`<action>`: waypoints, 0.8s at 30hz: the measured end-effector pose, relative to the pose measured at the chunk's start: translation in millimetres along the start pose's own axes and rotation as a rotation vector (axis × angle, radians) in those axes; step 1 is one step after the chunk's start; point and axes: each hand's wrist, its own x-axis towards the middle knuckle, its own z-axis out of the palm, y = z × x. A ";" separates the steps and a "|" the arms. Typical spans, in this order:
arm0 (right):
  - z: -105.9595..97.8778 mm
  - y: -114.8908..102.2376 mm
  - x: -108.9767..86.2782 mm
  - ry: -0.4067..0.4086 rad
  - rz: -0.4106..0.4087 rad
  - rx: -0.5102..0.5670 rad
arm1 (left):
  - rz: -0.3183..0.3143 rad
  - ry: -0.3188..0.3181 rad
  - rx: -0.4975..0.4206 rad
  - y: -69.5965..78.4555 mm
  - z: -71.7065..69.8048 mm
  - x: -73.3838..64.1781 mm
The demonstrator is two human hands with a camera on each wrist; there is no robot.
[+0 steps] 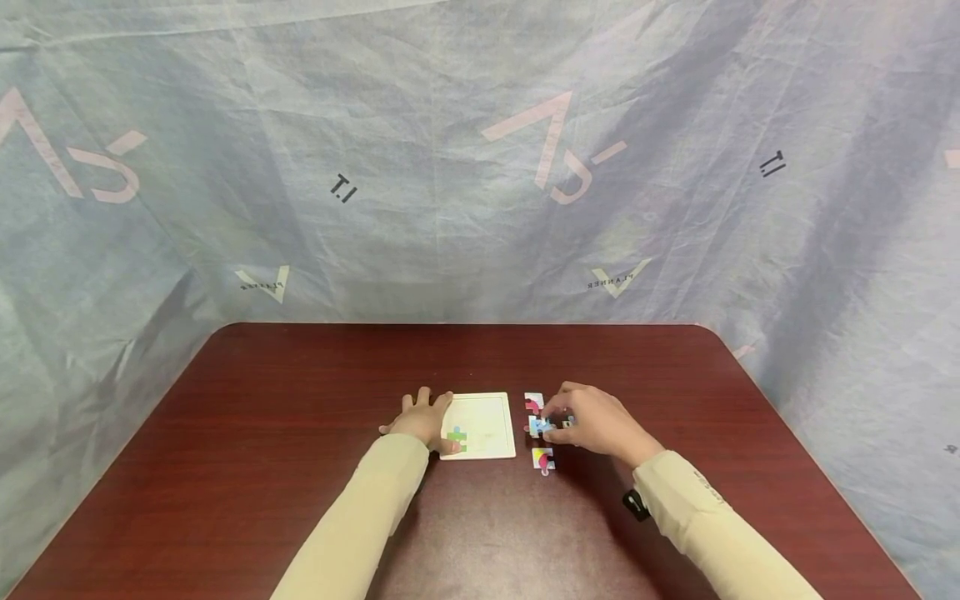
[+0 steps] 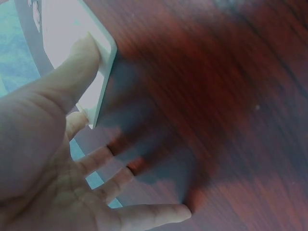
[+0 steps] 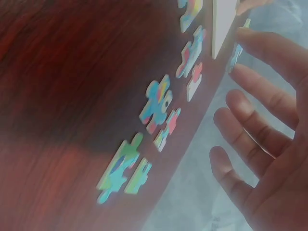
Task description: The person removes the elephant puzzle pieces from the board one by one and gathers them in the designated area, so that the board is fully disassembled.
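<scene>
My left hand [image 1: 422,421] lies at the left side of a pale square puzzle tray [image 1: 491,429], fingers spread and thumb pressing its near left corner. In the left wrist view, the thumb [image 2: 84,57] overlaps the tray's rim and the other fingertips touch the table. A green and blue jigsaw piece [image 1: 456,436] sits inside the tray beside the thumb. To the right of the tray, my right hand [image 1: 596,421] pinches a thin blue jigsaw piece [image 3: 235,57] between thumb and index finger, above the loose pieces. Its other fingers are slightly bent.
Several loose jigsaw pieces lie right of the tray, among them a red and white one [image 1: 533,402], a yellow and red one [image 1: 543,460] and a green and blue one [image 3: 120,166]. The dark red table [image 1: 315,500] meets a grey hanging cloth [image 1: 420,208] at its back.
</scene>
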 end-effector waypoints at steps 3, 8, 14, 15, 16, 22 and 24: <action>-1.0 4.3 -4.0 0.008 -0.009 -0.005 | 0.001 0.003 -0.002 -0.2 0.4 -0.1; -2.9 11.1 -11.8 -0.002 -0.014 0.004 | 0.002 -0.001 -0.013 -0.7 1.1 2.1; -3.4 18.0 -23.5 -0.029 0.029 0.003 | -0.002 -0.009 -0.011 -2.0 3.0 6.1; -3.2 19.2 -25.5 -0.031 0.033 -0.002 | -0.003 -0.010 -0.011 -2.1 3.5 6.7; -2.9 20.1 -27.4 -0.032 0.036 -0.005 | -0.003 -0.010 -0.011 -2.1 4.1 7.3; -0.6 25.0 -36.9 -0.043 0.054 -0.002 | -0.002 -0.005 -0.003 -2.8 5.4 9.9; 0.2 25.9 -38.8 -0.047 0.053 0.005 | -0.001 -0.003 0.000 -3.3 5.5 9.7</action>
